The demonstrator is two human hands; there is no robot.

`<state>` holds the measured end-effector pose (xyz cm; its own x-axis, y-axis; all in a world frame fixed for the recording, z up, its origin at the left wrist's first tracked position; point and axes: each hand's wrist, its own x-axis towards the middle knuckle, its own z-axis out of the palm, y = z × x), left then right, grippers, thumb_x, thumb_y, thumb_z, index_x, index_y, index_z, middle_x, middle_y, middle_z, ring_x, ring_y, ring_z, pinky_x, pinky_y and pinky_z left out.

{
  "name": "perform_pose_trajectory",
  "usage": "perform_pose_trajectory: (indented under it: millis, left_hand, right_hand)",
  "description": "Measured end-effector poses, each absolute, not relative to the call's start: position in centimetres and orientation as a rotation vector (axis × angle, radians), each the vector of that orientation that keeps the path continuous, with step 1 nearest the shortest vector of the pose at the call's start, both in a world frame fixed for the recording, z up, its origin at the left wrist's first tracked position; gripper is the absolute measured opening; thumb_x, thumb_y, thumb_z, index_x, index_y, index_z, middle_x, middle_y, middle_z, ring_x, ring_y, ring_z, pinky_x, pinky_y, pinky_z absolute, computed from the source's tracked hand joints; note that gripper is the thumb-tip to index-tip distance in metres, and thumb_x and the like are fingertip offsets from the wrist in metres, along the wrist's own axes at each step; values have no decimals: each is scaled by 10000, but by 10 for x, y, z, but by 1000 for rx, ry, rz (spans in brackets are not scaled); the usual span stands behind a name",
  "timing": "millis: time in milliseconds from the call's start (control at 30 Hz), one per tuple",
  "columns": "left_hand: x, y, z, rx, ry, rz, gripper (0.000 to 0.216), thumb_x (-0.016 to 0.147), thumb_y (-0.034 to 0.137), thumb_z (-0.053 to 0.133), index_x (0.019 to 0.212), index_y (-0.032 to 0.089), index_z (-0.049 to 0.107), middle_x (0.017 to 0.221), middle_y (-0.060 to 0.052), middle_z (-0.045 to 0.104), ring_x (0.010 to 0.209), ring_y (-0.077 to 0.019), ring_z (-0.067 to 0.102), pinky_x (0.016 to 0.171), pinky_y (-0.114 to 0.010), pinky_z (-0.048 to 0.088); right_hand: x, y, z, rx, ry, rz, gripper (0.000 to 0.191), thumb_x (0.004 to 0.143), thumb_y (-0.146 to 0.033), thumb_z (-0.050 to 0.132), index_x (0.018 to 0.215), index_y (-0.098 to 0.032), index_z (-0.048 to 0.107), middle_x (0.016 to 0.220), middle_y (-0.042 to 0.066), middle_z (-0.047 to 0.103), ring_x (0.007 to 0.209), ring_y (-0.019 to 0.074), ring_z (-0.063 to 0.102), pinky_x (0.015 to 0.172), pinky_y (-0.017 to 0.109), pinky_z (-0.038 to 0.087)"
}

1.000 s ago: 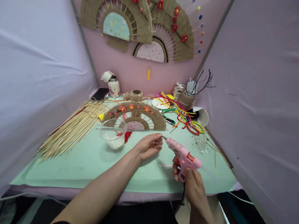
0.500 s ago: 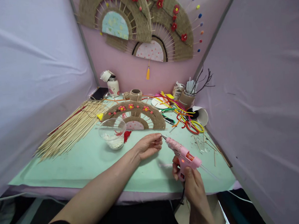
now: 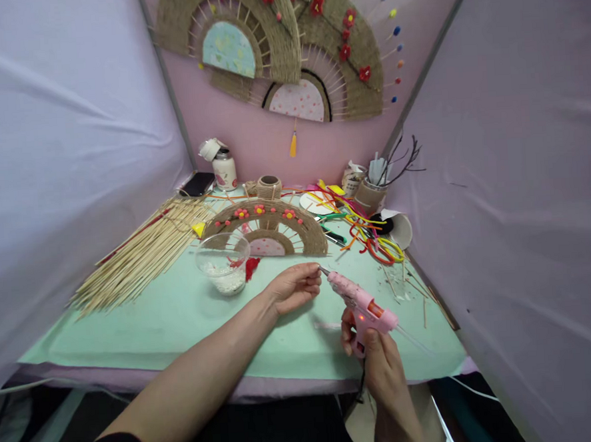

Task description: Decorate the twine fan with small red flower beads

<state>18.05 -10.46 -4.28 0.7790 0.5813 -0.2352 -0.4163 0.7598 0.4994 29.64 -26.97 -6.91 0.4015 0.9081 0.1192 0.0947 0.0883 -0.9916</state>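
Observation:
My right hand (image 3: 377, 359) grips the handle of a pink hot glue gun (image 3: 361, 303), whose nozzle points up-left at the fingertips of my left hand (image 3: 294, 286). The left hand's fingers are pinched together right at the nozzle tip; what they pinch is too small to make out. Both hands hover over the mint-green table mat (image 3: 181, 321). Just behind them lies a half-round jute fan (image 3: 266, 228) with small red flowers, and a clear bowl (image 3: 222, 262) of white beads stands to its left with a red tassel beside it.
A bundle of bamboo skewers (image 3: 137, 254) fans across the left of the mat. Coloured pipe cleaners (image 3: 366, 233), a twine roll (image 3: 269, 186), a jar (image 3: 225, 170), a phone (image 3: 197, 184) and a cup of twigs (image 3: 374, 189) crowd the back. Finished fans hang on the pink wall (image 3: 271, 142). Cloth walls close in both sides.

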Motion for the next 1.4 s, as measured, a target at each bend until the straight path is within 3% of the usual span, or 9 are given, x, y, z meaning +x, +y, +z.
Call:
perform_pose_trajectory:
  millis: [967,1100,1267,1400]
  left_hand:
    - [180,-101,-47,378,367,548,216,663,118,786,677,98,572,650,14,452,556,-39,370,470,-138,278]
    - [179,-100,-42,346,348,538,220,687,90,759,672,111,541,635,31,408,546,-39,358,458,-132,264]
    - [180,-100,-41,357,381,563,242,655,102,789,692,110,549,642,34,416,546,-35,355,453,-132,260]
    - [180,-108,-28,496,434,587,284,622,156,826,672,112,550,631,39,413,544,-35,348,460,-138,256]
  right_hand:
    - [299,-281,-67,-1317,-1107,777,407,955,-508,323,975,-188,573,674,2,551,549,133,459,509,264,370]
    - [318,-289,-55,-1411,-1105,588,378,963,-445,303,1013,-181,569,718,21,550,593,154,488,561,294,406]
    - [364,-281,-51,-1823,-1226,65,267,920,-435,451,993,-205,566,955,80,569,897,226,543,798,372,446]
    - [386,-265,-71,-2051,-1379,-113,308,911,-443,457,998,-169,568,994,125,555,919,268,545,814,420,459]
